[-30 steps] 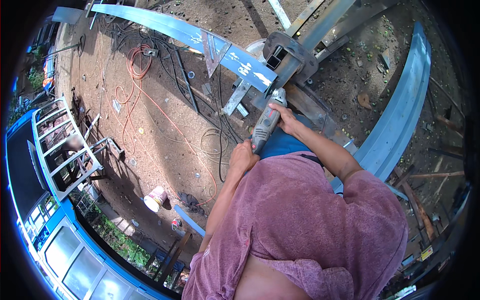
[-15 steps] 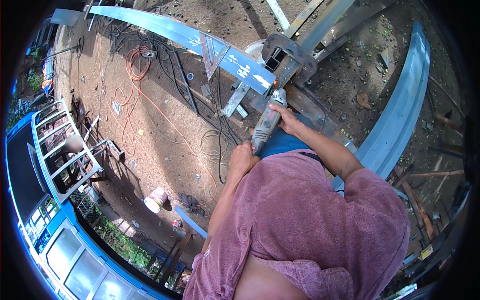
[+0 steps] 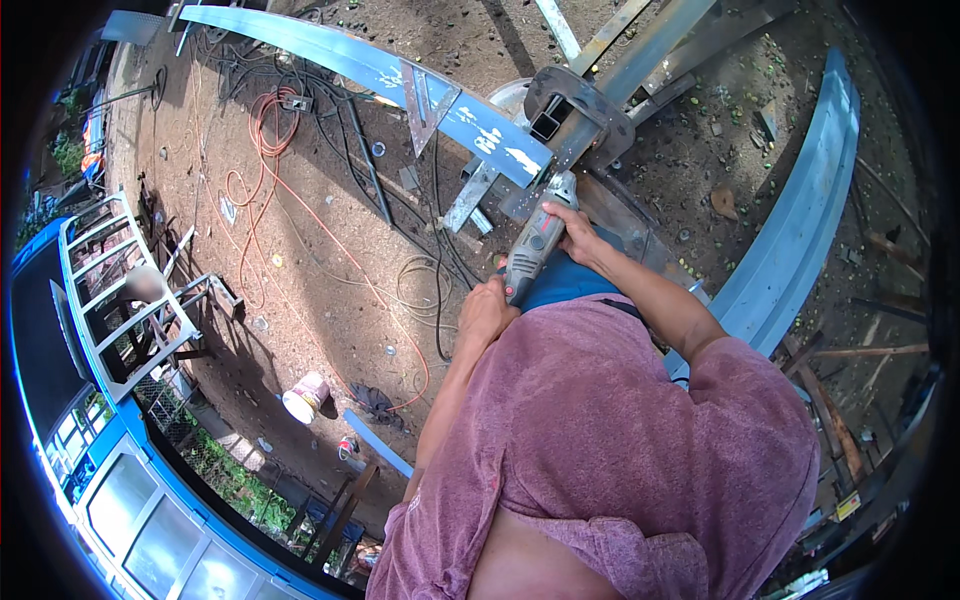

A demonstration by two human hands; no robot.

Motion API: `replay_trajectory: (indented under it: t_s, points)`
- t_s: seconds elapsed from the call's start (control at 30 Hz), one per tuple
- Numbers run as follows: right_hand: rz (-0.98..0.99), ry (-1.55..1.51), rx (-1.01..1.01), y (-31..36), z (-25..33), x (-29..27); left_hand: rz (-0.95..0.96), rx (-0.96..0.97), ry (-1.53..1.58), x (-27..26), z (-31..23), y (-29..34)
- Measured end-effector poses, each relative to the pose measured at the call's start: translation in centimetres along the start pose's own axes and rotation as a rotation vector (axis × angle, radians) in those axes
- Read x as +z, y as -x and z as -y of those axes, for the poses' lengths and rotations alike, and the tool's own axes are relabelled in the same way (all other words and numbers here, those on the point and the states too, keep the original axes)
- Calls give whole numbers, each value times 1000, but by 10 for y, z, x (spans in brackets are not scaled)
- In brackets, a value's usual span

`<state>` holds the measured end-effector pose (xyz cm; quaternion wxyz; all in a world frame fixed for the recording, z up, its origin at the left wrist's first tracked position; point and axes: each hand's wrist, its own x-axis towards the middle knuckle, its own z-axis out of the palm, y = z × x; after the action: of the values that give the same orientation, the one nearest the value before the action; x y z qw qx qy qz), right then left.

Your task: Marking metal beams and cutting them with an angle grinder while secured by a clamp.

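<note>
Both my hands hold a grey angle grinder [image 3: 532, 250], which points up and slightly right. My left hand [image 3: 487, 312] is wrapped round its rear end. My right hand [image 3: 573, 230] grips the body close to the grinder's head. That head is at the cut end of a long bluish sheet-metal channel [image 3: 340, 62], where small bright specks show. The disc itself is hard to make out. A flat triangular metal piece [image 3: 425, 110] lies across the channel. Just right of the channel's end is a thick steel post with a dark flange [image 3: 618, 125].
A second bluish channel [image 3: 785, 230] curves along the right. Orange hose [image 3: 268, 130] and dark cables cross the dirt floor at left. A whitish bucket [image 3: 305, 398] stands lower left, near a blue vehicle body [image 3: 135, 430]. Steel bars [image 3: 655, 60] stretch out at the top.
The orange glow of sparks at the channel's end has faded to a few pale specks. The grinder's head has shifted slightly, and both hands keep their grip.
</note>
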<state>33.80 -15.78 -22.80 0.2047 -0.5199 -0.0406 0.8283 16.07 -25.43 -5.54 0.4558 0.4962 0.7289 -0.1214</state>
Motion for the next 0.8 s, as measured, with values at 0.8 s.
replay_trajectory:
  t_s: [0.8]
  points:
    - [1,-1,21,0,-3,0,-44,15,40,7,6,0]
